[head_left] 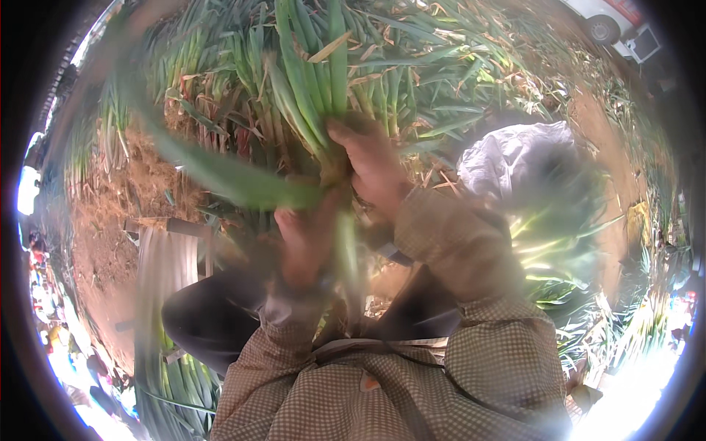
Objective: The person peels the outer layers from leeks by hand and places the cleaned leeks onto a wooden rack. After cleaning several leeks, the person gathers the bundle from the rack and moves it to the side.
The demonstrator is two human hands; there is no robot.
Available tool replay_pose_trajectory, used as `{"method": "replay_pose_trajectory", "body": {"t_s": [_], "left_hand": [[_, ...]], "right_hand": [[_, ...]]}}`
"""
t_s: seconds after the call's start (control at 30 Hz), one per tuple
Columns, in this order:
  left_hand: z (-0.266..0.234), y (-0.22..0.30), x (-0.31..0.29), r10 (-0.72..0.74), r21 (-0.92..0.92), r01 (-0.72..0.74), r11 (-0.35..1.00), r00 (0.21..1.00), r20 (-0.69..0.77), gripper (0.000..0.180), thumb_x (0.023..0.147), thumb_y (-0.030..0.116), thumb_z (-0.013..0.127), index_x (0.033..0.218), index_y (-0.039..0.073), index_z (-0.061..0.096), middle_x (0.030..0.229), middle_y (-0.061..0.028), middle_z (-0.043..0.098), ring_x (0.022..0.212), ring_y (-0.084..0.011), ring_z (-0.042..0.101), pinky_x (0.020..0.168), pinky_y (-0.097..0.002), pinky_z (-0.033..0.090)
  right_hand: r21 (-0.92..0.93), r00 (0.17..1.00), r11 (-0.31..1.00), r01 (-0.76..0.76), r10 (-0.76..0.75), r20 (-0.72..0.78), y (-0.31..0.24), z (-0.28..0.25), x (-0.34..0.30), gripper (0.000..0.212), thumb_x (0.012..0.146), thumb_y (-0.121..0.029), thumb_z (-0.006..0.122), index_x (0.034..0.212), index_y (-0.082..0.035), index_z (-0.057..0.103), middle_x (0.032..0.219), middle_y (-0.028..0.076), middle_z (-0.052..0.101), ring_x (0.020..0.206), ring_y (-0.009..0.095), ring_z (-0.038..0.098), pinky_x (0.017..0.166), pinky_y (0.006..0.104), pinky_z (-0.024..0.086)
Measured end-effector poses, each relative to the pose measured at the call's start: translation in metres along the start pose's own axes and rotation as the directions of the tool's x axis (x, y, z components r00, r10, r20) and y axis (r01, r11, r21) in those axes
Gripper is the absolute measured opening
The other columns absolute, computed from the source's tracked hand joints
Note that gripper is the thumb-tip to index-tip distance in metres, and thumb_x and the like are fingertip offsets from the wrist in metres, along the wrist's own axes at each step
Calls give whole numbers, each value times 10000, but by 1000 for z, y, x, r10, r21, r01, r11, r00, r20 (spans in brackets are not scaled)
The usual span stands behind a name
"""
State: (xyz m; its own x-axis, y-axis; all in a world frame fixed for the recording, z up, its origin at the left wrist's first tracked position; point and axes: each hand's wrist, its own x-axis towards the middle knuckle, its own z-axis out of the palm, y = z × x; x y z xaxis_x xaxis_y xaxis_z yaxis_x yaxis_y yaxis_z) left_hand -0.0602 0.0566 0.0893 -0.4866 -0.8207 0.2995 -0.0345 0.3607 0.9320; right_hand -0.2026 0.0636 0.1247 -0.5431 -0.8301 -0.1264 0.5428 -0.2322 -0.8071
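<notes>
In front of my lap, my right hand [371,165] is closed around a bunch of green onions [312,81]. Their green leaves point up and away from me. My left hand [303,239] is closed just below and left of it, blurred by motion, at the lower part of the same bunch. A long bent leaf [228,173] sweeps out to the left from that hand, smeared. Below the hands hangs a pale stalk [346,246]; where it joins the bunch is hidden by my fingers.
Piled green onions [228,66] cover the ground ahead. On my left, more pale stalks [168,257] lie over a low wooden stand [176,226]. A white sack [515,154] and blurred leafy greens [562,235] are on my right. A vehicle [607,26] stands at the far right.
</notes>
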Motion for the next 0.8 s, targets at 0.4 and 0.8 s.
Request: {"method": "replay_pose_trajectory", "body": {"t_s": [0.4,0.8], "left_hand": [[-58,-39,-80,167,439,-232,868,969,182,211,773,-4,742,860,44,556,946,-100,639,781,-225,624,734,-346,496],[-109,-96,-6,-363,767,91,635,911,193,509,832,321,700,1233,31,581,1179,-246,626,1121,-413,581,955,-467,455]], "right_hand": [[41,931,978,203,-180,-317,-80,-61,46,333,1040,-311,471,1152,-3,533,923,123,628,697,217,636,540,341,544],[176,932,919,353,-329,-149,-87,-68,24,334,1015,-253,536,1232,-14,449,1013,145,626,789,255,667,681,386,582]]}}
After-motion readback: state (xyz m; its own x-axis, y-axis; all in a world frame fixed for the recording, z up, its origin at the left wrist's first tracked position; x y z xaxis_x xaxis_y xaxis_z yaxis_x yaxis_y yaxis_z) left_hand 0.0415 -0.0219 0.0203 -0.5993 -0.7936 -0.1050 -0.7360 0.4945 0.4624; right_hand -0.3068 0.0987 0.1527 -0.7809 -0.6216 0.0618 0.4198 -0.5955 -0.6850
